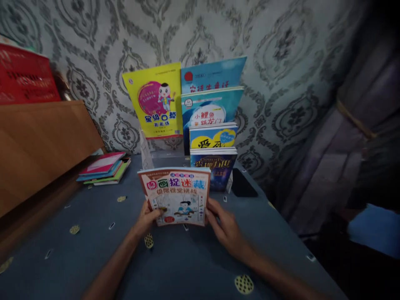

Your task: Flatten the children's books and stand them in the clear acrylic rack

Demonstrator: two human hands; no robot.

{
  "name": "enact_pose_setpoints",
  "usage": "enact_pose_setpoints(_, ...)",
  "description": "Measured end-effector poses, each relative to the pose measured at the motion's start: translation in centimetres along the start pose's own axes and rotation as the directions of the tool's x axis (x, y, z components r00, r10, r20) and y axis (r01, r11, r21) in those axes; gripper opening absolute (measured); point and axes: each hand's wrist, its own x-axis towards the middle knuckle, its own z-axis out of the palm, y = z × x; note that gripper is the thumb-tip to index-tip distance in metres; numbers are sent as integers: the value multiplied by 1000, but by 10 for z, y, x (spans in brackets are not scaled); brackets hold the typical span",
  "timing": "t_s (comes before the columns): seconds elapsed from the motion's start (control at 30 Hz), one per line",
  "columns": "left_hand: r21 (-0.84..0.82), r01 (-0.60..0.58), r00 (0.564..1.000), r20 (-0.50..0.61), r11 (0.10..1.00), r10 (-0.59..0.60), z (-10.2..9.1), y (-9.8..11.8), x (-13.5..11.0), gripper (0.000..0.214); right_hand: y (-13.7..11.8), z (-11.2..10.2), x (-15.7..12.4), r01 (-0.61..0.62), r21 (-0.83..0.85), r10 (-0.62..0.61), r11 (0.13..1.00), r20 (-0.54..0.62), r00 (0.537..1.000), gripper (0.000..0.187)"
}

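Between my two hands a picture book (178, 200) with a brown-edged cover is held upright, its front towards me. My left hand (149, 216) grips its lower left side, thumb lying on the cover. At the right edge my right hand (223, 223) holds it, fingers partly behind it. Beyond it a clear display rack (146, 150) carries a yellow workbook (156, 100) on the left. In its right column, from back to front, stand a blue book (215, 71), a teal book (209, 110), a yellow-and-blue book (212, 136) and a dark blue book (218, 166).
A small stack of books (104, 168) lies at the left beside a wooden cabinet (46, 141) with a red box (26, 75) on it. A black phone-like slab (243, 183) lies right of the rack. A tied curtain (328, 158) hangs past the right edge of the table (193, 266).
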Motion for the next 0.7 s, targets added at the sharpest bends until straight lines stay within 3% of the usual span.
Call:
enact_pose_setpoints(0.13,21,-7,997,79,1000,5,-4,-2,-2,41,5,1,-10,62,-105,-63,993,-2,998,41)
enact_pose_setpoints(0.4,10,-13,999,53,1000,13,-7,-9,0,45,14,6,-21,152,-226,-175,962,-88,981,46)
enact_pose_setpoints(0.6,108,-22,985,170,994,3,-12,3,3,46,21,7,-4,91,-183,-103,979,-53,993,42)
enact_pose_setpoints(0.7,144,-19,990,143,989,-2,-17,5,5,48,24,11,7,62,-141,-71,988,-59,996,40)
